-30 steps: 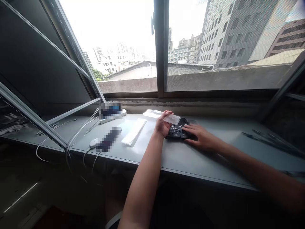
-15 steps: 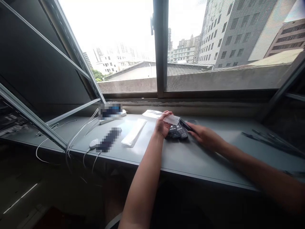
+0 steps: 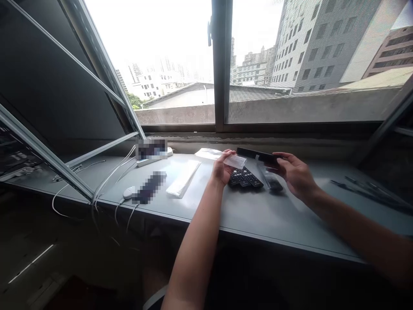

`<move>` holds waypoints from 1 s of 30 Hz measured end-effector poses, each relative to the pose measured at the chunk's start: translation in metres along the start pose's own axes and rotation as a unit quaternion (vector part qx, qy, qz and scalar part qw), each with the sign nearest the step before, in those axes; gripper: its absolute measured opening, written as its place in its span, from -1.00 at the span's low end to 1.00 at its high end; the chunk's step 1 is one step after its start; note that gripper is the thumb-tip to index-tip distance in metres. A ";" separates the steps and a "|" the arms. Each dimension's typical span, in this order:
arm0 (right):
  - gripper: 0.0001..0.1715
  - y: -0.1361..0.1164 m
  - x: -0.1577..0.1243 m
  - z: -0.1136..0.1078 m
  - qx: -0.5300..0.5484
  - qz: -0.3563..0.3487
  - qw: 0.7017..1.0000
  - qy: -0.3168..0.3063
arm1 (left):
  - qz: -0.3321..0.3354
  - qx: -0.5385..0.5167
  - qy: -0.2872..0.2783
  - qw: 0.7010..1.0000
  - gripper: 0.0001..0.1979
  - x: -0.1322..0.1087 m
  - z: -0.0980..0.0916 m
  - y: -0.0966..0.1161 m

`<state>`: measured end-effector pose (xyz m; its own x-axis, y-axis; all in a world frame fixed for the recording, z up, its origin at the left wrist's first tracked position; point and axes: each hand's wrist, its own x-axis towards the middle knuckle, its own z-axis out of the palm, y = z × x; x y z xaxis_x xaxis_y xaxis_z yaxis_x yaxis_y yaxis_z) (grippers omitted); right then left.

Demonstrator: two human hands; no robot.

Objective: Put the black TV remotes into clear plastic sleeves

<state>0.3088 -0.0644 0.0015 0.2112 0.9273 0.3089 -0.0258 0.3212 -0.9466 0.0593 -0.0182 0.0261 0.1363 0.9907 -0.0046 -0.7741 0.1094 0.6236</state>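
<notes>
My left hand (image 3: 221, 168) pinches one end of a clear plastic sleeve (image 3: 217, 156) above the grey desk (image 3: 232, 206). Level with it, my right hand (image 3: 293, 172) grips a black remote control (image 3: 256, 155), lifted off the desk and pointing toward the sleeve's open end. Two more black remote controls (image 3: 245, 178) lie keys-up on the desk just below both hands. Another dark remote in a clear sleeve (image 3: 271, 181) lies to their right.
A flat stack of white plastic sleeves (image 3: 183, 178) lies left of my left hand. Further left are a white mouse (image 3: 128, 192), white cables (image 3: 106, 181) and a power strip (image 3: 151, 160). Dark thin strips (image 3: 368, 189) lie at the far right. A window frame (image 3: 221, 64) stands behind.
My right hand has picked one black remote up off the pile and raised it to the level of the sleeve. My left hand has kept hold of the sleeve.
</notes>
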 end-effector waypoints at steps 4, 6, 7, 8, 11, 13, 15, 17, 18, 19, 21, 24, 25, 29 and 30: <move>-0.74 0.003 0.008 -0.008 0.066 0.064 0.995 0.036 | -0.003 -0.015 0.000 1.000 -0.76 0.001 0.000 0.000; -0.76 0.004 0.011 -0.012 0.080 0.086 0.993 0.026 | -0.007 -0.022 0.005 1.000 -0.77 0.001 0.000 0.001; -0.76 0.004 0.012 -0.013 0.085 0.094 0.992 0.009 | -0.008 -0.024 0.008 1.000 -0.76 0.001 0.000 0.001; -0.77 0.002 0.012 -0.013 0.088 0.100 0.991 -0.012 | -0.008 -0.026 0.010 1.000 -0.76 0.002 0.000 0.001; -0.78 -0.009 0.008 -0.010 0.112 0.114 0.985 -0.071 | -0.003 -0.026 0.010 1.000 -0.75 0.001 -0.001 0.002; -0.78 -0.019 0.003 -0.006 0.170 0.157 0.969 -0.088 | 0.000 -0.025 0.009 1.000 -0.75 0.001 -0.001 0.002; -0.71 -0.027 -0.003 0.000 0.239 0.211 0.944 -0.086 | 0.000 -0.024 0.009 1.000 -0.76 0.000 -0.001 0.002; -0.65 -0.034 -0.007 0.005 0.282 0.246 0.924 -0.077 | 0.000 -0.023 0.009 1.000 -0.77 0.000 0.000 0.002; -0.63 -0.036 -0.009 0.007 0.298 0.255 0.917 -0.078 | -0.001 -0.024 0.009 1.000 -0.78 0.000 0.000 0.002; -0.62 -0.038 -0.011 0.008 0.312 0.256 0.911 -0.081 | -0.002 -0.025 0.008 1.000 -0.78 0.000 0.000 0.002; -0.62 -0.040 -0.012 0.009 0.341 0.247 0.903 -0.089 | -0.003 -0.026 0.009 1.000 -0.78 0.000 0.000 0.002; -0.62 -0.041 -0.014 0.009 0.374 0.234 0.893 -0.094 | -0.002 -0.019 0.014 1.000 -0.78 0.001 0.000 0.002; -0.60 -0.041 -0.014 0.009 0.381 0.238 0.888 -0.096 | -0.002 -0.018 0.014 1.000 -0.78 0.001 -0.001 0.002; -0.56 -0.044 -0.015 0.012 0.406 0.278 0.866 -0.085 | 0.001 -0.019 0.015 1.000 -0.77 0.001 -0.002 0.002; -0.57 -0.045 -0.014 0.012 0.411 0.286 0.862 -0.074 | 0.002 -0.018 0.015 1.000 -0.76 0.002 -0.002 0.001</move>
<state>0.2952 -0.0896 0.0408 -0.1913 0.9740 -0.1211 -0.7811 -0.2258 -0.5821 0.0570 -0.0160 0.0250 0.1152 0.9930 -0.0271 -0.7966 0.1086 0.5947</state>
